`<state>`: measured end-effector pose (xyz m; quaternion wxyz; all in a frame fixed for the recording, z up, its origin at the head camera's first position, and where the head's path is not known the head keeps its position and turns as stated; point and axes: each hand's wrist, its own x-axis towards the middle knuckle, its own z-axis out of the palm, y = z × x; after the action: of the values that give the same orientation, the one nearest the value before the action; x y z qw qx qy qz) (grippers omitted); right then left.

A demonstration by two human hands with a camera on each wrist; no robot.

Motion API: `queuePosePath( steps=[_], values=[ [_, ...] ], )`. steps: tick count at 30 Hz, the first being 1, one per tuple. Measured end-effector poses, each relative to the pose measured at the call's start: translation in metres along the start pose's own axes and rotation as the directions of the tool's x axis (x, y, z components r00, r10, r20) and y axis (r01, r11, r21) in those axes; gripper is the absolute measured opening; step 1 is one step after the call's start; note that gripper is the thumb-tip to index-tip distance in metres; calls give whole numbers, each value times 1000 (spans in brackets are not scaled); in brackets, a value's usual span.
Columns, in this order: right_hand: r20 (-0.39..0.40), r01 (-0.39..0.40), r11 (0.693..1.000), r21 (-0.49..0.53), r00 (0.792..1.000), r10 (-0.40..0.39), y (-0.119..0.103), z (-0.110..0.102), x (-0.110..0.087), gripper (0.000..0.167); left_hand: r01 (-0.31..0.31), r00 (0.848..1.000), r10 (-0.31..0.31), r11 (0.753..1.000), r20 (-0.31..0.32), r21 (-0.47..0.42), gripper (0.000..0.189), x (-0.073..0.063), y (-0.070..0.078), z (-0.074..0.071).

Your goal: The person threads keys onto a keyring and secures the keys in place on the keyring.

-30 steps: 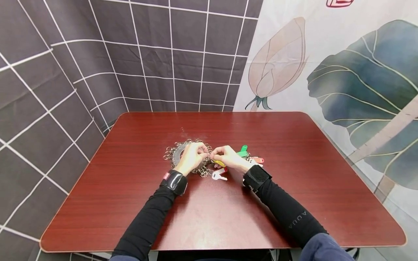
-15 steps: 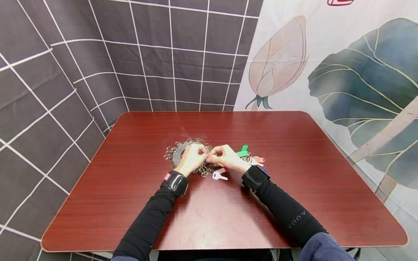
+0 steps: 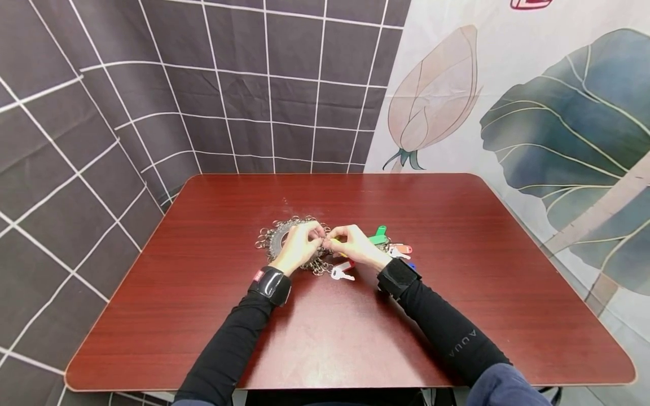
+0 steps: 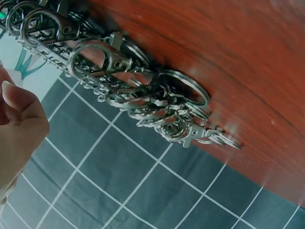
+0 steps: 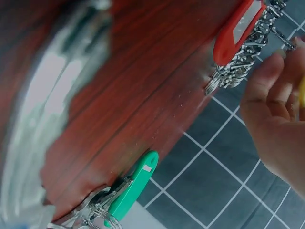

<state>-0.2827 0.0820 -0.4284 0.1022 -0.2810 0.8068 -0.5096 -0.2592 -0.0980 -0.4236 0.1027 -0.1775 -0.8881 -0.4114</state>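
Observation:
A metal hoop (image 3: pixel 277 241) crowded with snap hooks and split rings lies on the table. My left hand (image 3: pixel 301 245) is over its right side, thumb and fingers pinching a small metal clasp that the hand mostly hides. Close beside it, fingertips nearly touching, my right hand (image 3: pixel 354 247) pinches a yellow key tag (image 5: pixel 302 93); only its edge shows in the right wrist view. The left wrist view shows snap hooks (image 4: pixel 114 64) beside my left thumb. Below the hands lies a red key tag (image 5: pixel 232 40) with a silver key (image 3: pixel 339 273).
Right of my right hand lies a heap with a green key tag (image 3: pixel 378 239), an orange-red tag (image 3: pixel 403 248) and silver keys (image 3: pixel 399 254). The red-brown table (image 3: pixel 325 338) spreads around, with a grey grid-patterned cloth (image 3: pixel 294 101) behind it.
Both hands stay in almost the same place. The right fingers shift slightly left, and the yellow tag turns between them, showing less at half a second ago and a little more now.

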Motion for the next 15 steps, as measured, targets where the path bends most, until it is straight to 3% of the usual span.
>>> queuePosePath(
  steps=[5,15],
  values=[
    [47,36,999,3,998,-36,-1,-1,-1,17,22,1000,-22,1000,0,1,8,0,2,-1],
    [68,47,998,-52,997,-43,-2,-3,-2,18,41,999,-41,999,17,2,12,1,-1,-1]
  ],
)
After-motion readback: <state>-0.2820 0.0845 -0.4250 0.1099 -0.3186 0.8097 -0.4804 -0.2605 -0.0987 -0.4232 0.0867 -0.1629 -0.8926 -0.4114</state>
